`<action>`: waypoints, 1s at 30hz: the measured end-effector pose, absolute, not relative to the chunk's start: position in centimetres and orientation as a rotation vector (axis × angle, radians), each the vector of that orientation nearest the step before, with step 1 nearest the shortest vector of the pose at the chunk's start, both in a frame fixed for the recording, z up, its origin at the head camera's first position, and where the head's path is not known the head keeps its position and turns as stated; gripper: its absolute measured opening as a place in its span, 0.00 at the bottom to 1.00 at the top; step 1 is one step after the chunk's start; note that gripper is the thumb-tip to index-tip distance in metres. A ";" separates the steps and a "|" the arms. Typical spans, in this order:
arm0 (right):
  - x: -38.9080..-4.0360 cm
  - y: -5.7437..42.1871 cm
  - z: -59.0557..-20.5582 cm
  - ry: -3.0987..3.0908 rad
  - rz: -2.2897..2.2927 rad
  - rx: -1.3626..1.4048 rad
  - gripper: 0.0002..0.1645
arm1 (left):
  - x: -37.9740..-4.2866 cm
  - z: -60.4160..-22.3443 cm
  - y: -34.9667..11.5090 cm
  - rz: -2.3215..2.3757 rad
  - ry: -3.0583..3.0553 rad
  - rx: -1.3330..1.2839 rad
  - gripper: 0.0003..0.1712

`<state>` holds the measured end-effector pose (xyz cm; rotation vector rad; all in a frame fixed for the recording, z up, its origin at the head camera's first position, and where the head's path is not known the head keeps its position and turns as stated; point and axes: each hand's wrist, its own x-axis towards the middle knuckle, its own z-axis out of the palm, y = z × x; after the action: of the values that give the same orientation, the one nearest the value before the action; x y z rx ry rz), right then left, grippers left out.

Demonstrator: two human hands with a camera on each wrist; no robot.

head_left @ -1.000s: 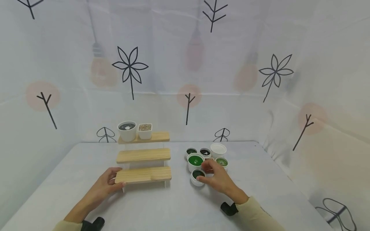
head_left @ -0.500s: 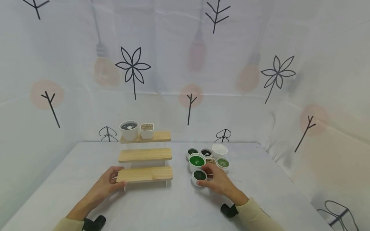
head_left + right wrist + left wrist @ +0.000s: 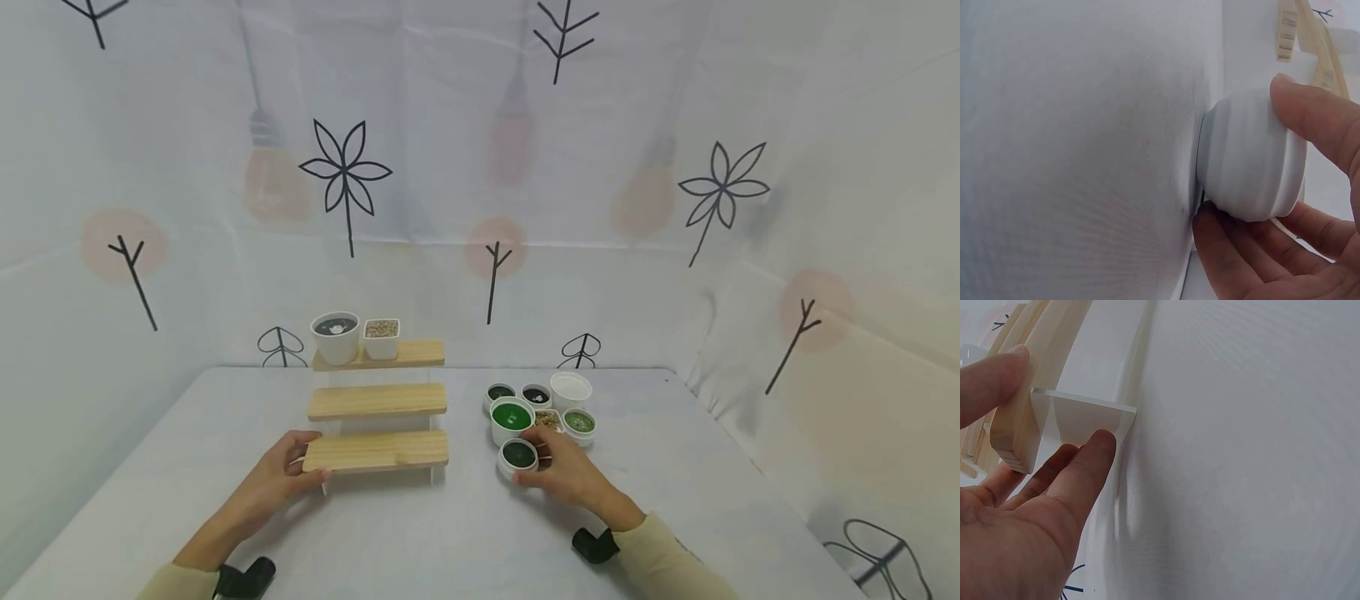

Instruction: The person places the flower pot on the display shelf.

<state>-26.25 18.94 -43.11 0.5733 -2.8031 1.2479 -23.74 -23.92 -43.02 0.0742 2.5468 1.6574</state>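
Observation:
My right hand grips a small round white pot with a dark green top. In the right wrist view the thumb lies on one side and the fingers on the other; the pot's base appears to touch the tabletop. My left hand holds the left end of the lowest plank of a three-tier wooden shelf stand. The left wrist view has its thumb against the plank and a fingertip by the clear support panel. The middle plank is bare.
On the top plank stand a round white pot and a square pot of gravel. Behind my right hand are a bright green-topped pot, an all-white pot, a light green-topped pot and several others.
Over the last second my right fingers have drawn in around the small pot. The camera view has shifted slightly. My left hand stays at the plank's end.

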 end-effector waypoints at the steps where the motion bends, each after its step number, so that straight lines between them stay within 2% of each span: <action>1: -26.3 18.9 -43.1 -2.807 1.247 0.568 0.37 | -23.8 -43.0 -23.9 1.657 2.547 0.076 0.45; 30: -26.0 18.9 -42.4 -2.760 1.303 0.631 0.34 | -23.8 -43.1 -24.0 1.709 2.511 0.104 0.44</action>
<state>-25.99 18.94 -42.40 0.6314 -2.7595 1.3035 -23.83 -24.03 -43.11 0.1037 2.5112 1.7089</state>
